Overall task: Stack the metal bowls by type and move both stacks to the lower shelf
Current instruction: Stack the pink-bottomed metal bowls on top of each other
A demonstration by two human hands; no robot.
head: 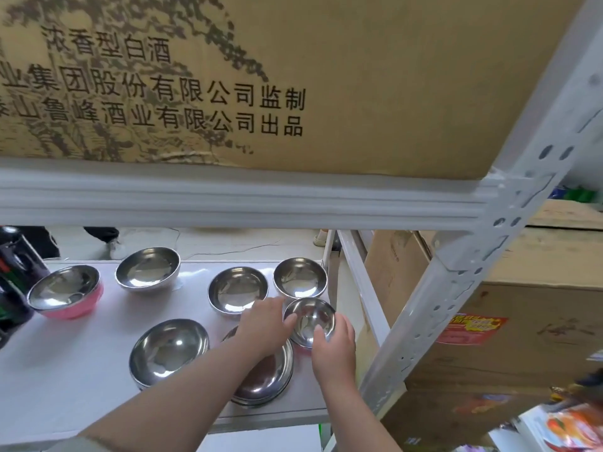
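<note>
Several metal bowls sit on a white shelf (81, 380). A small bowl (310, 321) at the shelf's right edge is held between my left hand (264, 327) on its left rim and my right hand (332, 347) on its near rim. My left forearm partly hides a large bowl (270, 376) under it. A large bowl (168, 350) sits at front centre, two plain bowls (238, 288) (300, 280) behind my hands, another (148, 267) at the back, and a pink-sided bowl (65, 290) at the left.
A white shelf beam (228, 203) crosses just above the bowls, carrying a printed cardboard box (293, 76). A slanted white upright (473, 275) stands at right, with cardboard boxes (522, 321) behind it. Dark items (16, 272) stand at the shelf's left end.
</note>
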